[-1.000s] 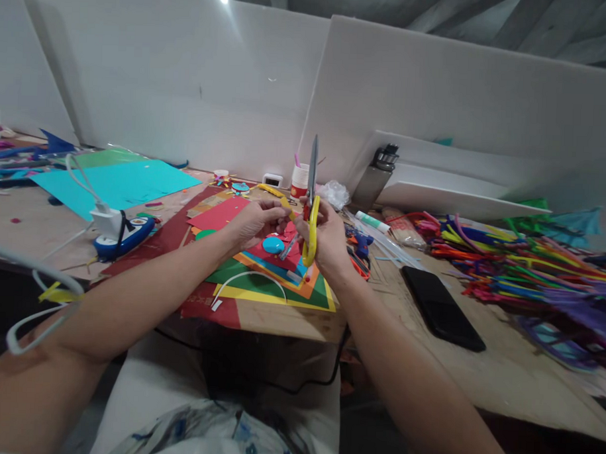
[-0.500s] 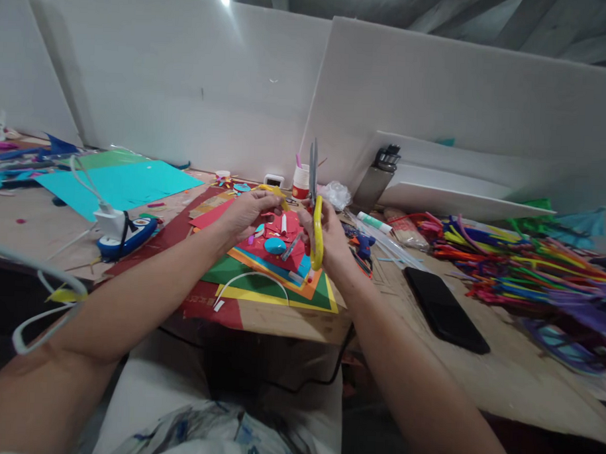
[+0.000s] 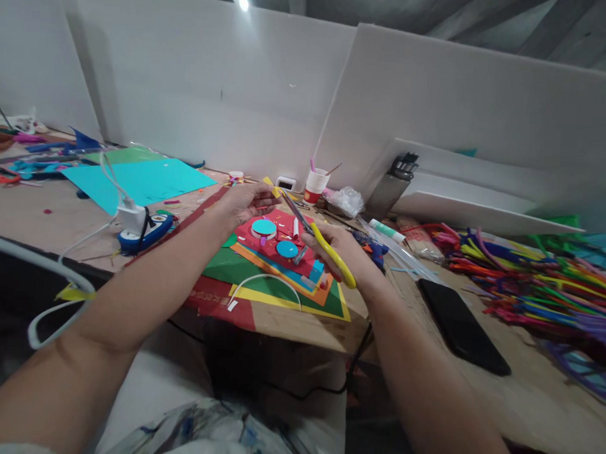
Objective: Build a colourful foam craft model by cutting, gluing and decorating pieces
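Pinched in my left hand (image 3: pixel 249 202) is a small piece of yellow paper (image 3: pixel 269 184). My right hand (image 3: pixel 339 248) grips a pair of scissors (image 3: pixel 332 251) with yellow handles, their blades pointing up and left to the yellow paper. Whether the blades touch the paper I cannot make out. Below both hands lies a stack of coloured paper, with a red sheet (image 3: pixel 247 237) on top and a green sheet (image 3: pixel 222 267) lower down. On the red sheet are a blue disc (image 3: pixel 287 249) and a white-rimmed round piece with a blue top (image 3: pixel 264 227).
A paper cup (image 3: pixel 315 186) with sticks stands at the back, a grey bottle (image 3: pixel 391 185) to its right. A black phone (image 3: pixel 463 325) and a heap of pipe cleaners (image 3: pixel 524 281) lie right. On the left are a turquoise sheet (image 3: pixel 145 182) and a blue power strip (image 3: pixel 146 238) with cables.
The scissors have swung from upright to slanting left, bringing their blades to the yellow paper. My left hand still holds the paper. The view has shifted slightly left.
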Motion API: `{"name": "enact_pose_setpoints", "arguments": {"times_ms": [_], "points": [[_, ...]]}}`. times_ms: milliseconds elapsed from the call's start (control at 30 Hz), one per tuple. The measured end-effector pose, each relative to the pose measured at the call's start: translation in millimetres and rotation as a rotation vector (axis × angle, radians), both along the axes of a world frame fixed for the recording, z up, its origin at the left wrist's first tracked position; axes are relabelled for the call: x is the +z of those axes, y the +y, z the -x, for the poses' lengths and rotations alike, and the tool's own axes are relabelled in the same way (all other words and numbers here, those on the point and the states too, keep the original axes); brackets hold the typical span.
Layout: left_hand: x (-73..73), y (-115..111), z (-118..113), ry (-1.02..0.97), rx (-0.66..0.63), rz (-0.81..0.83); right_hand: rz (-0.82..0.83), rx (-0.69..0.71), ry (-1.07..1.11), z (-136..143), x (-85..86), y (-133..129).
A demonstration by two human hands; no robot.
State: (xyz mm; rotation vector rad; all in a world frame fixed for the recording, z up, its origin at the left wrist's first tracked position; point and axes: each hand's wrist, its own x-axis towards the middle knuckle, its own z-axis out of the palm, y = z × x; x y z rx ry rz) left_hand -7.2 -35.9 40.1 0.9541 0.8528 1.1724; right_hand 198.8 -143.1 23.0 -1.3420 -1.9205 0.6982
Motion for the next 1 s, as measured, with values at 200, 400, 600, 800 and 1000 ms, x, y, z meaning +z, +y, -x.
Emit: {"name": "enact_pose_setpoints", "arguments": {"times_ms": [200,400,600,800,1000], "points": [[-0.6,2.2,0.6,-0.017,-0.012,0.001,0.081,0.0,-0.028,-0.7,1.0,-2.3],[-5.6,6.4,0.7,-0.063,-0.009,-0.015,0.094,-0.025,-0.011,0.7,-1.3,-4.2],[-3.4,4.6,-0.8,-0.056,0.026,0.006,0.1,-0.031,0.008,0.4,-2.8,-2.3],[-4.0,6.1,-0.9,-0.047,0.027,0.005,0.119,0.001,0.042,0.5,-1.6,-1.0],[-4.3,7.2,-0.6,-0.043,0.015,-0.001,0.113,0.002,0.009,0.2,-1.2,-0.1]]}}
